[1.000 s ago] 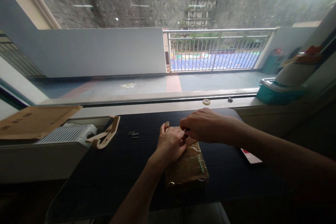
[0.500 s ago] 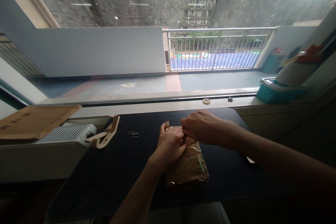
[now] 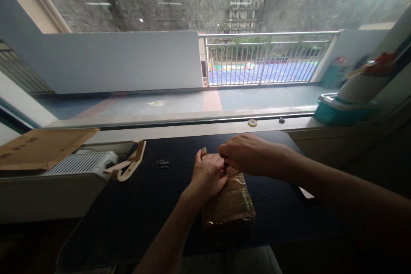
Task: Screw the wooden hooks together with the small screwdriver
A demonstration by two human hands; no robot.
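My left hand [image 3: 209, 175] presses down on a pale wooden piece [image 3: 236, 171], its fingers wrapped round it. That piece rests on the far end of a brown box wrapped in clear tape [image 3: 229, 205]. My right hand [image 3: 240, 152] is closed on a dark screwdriver-like tool [image 3: 226, 163], held upright just beside the left fingers. Most of the tool and its tip are hidden by my hands. Several screws [image 3: 163, 164] lie loose on the black table [image 3: 154, 205], left of my hands. A curved wooden part [image 3: 130, 166] stands at the table's left edge.
Brown cardboard [image 3: 48, 147] covers part of a white radiator [image 3: 81, 165] at the left. A roll of tape [image 3: 252, 123] and a small metal item [image 3: 281, 120] sit on the windowsill, with a teal box [image 3: 340, 113] farther right. A flat pale-edged object [image 3: 306, 192] lies by my right forearm.
My right hand has turned slightly and shifted a little to the left, so more of the dark tool shows. My left hand, the wooden piece and the box stay in place.
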